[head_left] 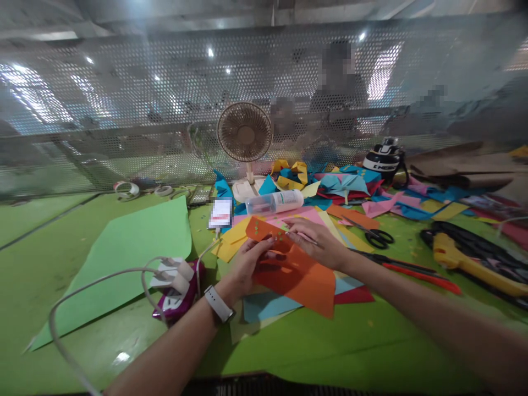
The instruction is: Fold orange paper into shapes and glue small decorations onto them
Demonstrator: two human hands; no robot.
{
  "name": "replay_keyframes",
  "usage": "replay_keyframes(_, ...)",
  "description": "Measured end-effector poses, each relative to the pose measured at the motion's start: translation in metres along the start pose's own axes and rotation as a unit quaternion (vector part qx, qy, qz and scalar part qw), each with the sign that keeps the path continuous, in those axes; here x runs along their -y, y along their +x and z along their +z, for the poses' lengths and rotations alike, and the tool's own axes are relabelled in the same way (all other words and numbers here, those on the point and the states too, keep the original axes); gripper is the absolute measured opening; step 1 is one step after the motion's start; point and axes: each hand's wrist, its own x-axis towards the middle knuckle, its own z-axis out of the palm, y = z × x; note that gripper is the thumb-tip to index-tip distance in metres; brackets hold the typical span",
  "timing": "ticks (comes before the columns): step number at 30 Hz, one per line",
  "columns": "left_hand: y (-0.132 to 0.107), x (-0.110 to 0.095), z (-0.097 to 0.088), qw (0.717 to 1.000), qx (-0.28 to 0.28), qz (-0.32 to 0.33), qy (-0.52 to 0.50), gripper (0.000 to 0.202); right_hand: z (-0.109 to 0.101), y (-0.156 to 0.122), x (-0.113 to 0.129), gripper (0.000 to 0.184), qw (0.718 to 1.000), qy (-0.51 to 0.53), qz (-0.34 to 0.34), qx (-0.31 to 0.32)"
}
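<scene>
An orange paper sheet with small green bits on its upper part lies between my hands. My left hand, with a white-strapped watch on the wrist, is closed on the sheet's left side. My right hand pinches a thin pale stick-like tool, its tip near the green bits. What kind of tool it is I cannot make out. Beneath the orange sheet lie light blue paper, red paper and yellow paper.
Left of my hands are a purple-and-white power strip with cables and a large green sheet. Behind stand a fan, a lying bottle and a phone. Scissors, a cutter and a yellow glue gun are right.
</scene>
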Motion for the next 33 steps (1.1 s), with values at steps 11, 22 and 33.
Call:
replay_keyframes(11, 0.007, 0.0, -0.006, 1.0, -0.001, 0.025, 0.009, 0.027, -0.022, 0.004, -0.04, 0.022, 0.991, -0.12, 0.002, 0.056)
replay_keyframes(22, 0.009, -0.003, -0.011, 0.999, 0.024, 0.031, -0.016, 0.029, -0.037, -0.005, -0.078, 0.039, 0.966, -0.19, 0.035, 0.171)
replay_keyframes(33, 0.012, -0.002, -0.012, 0.999, 0.021, 0.042, -0.008, 0.035, -0.087, -0.008, -0.051, 0.032, 0.959, -0.201, 0.093, 0.175)
